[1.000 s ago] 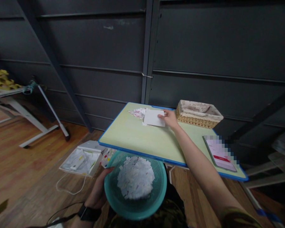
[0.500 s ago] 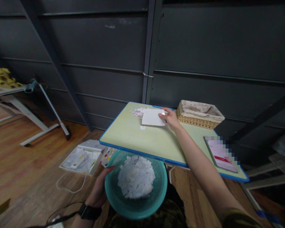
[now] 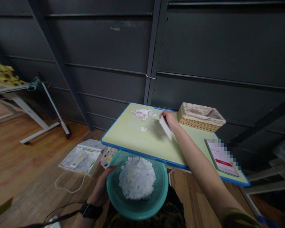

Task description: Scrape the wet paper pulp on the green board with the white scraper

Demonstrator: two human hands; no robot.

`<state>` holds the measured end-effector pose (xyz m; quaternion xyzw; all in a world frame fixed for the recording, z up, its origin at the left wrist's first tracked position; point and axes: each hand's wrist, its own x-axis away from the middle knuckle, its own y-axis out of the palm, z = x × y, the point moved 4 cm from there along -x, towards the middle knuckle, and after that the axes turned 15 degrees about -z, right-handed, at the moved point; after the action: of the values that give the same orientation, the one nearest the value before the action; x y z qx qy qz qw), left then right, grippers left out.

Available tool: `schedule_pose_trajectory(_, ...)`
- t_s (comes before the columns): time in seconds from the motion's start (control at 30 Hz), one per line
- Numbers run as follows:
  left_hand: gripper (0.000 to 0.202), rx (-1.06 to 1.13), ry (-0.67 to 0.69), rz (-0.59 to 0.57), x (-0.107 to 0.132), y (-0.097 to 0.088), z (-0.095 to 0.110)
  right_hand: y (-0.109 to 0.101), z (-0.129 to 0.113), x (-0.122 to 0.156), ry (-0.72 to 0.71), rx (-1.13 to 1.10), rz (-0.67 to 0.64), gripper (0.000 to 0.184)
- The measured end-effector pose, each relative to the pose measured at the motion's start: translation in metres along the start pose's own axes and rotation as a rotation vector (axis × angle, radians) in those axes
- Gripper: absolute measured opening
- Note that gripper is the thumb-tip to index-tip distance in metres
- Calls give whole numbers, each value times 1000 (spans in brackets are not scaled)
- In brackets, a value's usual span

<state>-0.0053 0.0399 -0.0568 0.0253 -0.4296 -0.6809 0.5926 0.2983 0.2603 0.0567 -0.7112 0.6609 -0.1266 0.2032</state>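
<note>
My left hand point(image 3: 102, 185) grips the left rim of a teal plastic basket point(image 3: 161, 193), thumb over the edge and the other fingers hidden beneath. Inside the basket lies a heap of white paper scraps point(image 3: 137, 179). Above the yellow-green table, my right hand point(image 3: 169, 119) is closed on a stiff white card point(image 3: 165, 128), which is tilted steeply with its edge toward me. A pile of paper bits point(image 3: 142, 113) lies at the table's far left, and a small scrap point(image 3: 143, 129) sits nearer the middle.
The blue-edged table point(image 3: 123, 136) stands over the basket's far rim. On it are a lined wicker basket point(image 3: 197, 124) and a tablet-like device point(image 3: 219, 156) at right. A white open box point(image 3: 79, 160) with a cable is on the floor left. A dark panelled wall point(image 3: 109, 41) rises behind.
My right hand has turned the card from nearly face-on to steeply tilted, uncovering more of the paper pile. My left hand still holds the teal basket.
</note>
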Motion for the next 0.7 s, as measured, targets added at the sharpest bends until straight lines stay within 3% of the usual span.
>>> schedule_pose_trajectory(0.13, 33, -49, 31, 25, 2, 3, 3, 44, -20, -1, 9, 494, -323, 21)
schedule_pose_trajectory(0.3, 46, -57, 24, 48, 4, 7, 4, 81, -28, 4, 35, 865, -447, 32)
schedule_pose_trajectory(0.43, 50, -25, 40, -10, 0, 2, 1, 90, -22, 2, 79, 903, -463, 28)
schedule_pose_trajectory(0.57, 45, -37, 56, -52, -2, 0, 0, 91, -13, -1, 76, 775, -514, 11)
schedule_pose_trajectory(0.7, 38, -31, 31, -38, -1, 2, 0, 85, -8, -4, 4, 640, -481, 8)
